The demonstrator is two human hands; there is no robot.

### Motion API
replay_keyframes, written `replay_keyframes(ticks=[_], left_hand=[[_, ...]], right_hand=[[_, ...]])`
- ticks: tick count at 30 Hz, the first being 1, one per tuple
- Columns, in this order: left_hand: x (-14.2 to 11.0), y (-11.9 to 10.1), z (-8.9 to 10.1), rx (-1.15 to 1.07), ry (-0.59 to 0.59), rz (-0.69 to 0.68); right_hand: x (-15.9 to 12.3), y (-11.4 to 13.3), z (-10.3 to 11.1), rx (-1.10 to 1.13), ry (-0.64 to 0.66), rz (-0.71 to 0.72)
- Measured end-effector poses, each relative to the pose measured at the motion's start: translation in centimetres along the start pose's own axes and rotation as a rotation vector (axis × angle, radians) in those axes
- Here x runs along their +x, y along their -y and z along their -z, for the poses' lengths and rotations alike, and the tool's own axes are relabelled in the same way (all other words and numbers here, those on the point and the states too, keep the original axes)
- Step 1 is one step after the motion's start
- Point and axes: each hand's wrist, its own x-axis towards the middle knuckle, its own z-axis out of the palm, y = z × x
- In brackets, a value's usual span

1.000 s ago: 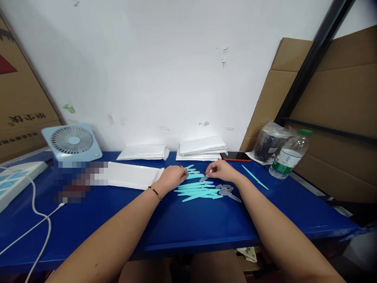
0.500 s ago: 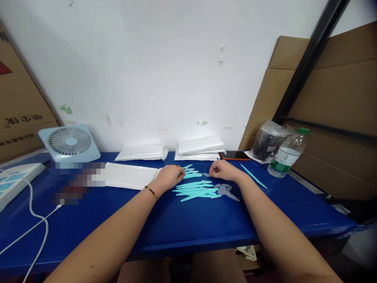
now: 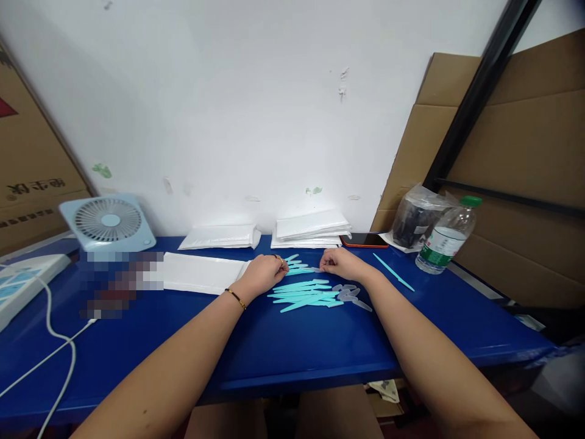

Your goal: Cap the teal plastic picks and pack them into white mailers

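My left hand [image 3: 264, 273] is closed on the handle of a turquoise eyebrow razor [image 3: 302, 270], its blade end pointing right. A small clear plastic cap [image 3: 316, 269] is pinched in my right hand [image 3: 342, 264], against that razor's blade end; how far it covers the blade I cannot tell. More turquoise razors [image 3: 292, 261] lie just behind the held one, partly hidden by my left fingers. Nearer to me is a loose pile of razors [image 3: 304, 296], with several clear caps [image 3: 351, 294] at its right end. One single razor [image 3: 393, 272] lies apart, right of my right hand.
White padded envelopes [image 3: 311, 225] are stacked by the wall, with another stack [image 3: 219, 236] to their left and a flat envelope [image 3: 198, 272] beside my left hand. A phone [image 3: 365, 240], a bottle [image 3: 442, 244], a fan [image 3: 109, 222] and a power strip [image 3: 27, 283] stand around the blue table [image 3: 297, 347].
My right hand has moved slightly left, bringing the clear cap up to the razor's blade end. The left hand keeps its hold, almost in the same place.
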Motion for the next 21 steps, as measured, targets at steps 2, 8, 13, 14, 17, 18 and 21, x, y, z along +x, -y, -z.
replay_keyframes(ticks=[2, 8, 13, 14, 17, 18, 21], left_hand=[[-0.03, -0.16, 0.16, 0.008, 0.005, 0.003], [-0.06, -0.43, 0.28, -0.002, 0.009, 0.012], [-0.04, -0.34, 0.09, -0.004, 0.018, 0.023], [-0.05, -0.3, 0.08, -0.01, 0.017, 0.025], [-0.07, -0.17, 0.08, -0.021, 0.017, 0.026], [-0.08, -0.15, 0.08, -0.023, 0.017, 0.025], [-0.05, -0.17, -0.02, -0.029, 0.013, 0.015]], right_hand=[[-0.03, -0.09, 0.03, -0.008, 0.001, 0.005], [-0.05, 0.16, 0.02, -0.009, 0.002, -0.001], [-0.18, 0.07, 0.29, 0.008, 0.026, 0.021], [-0.27, -0.03, 0.43, 0.006, 0.025, 0.01], [-0.53, -0.22, 0.79, 0.0, 0.021, -0.016], [-0.57, -0.2, 0.82, 0.004, 0.023, -0.014], [-0.42, 0.16, 0.51, 0.028, 0.039, 0.009]])
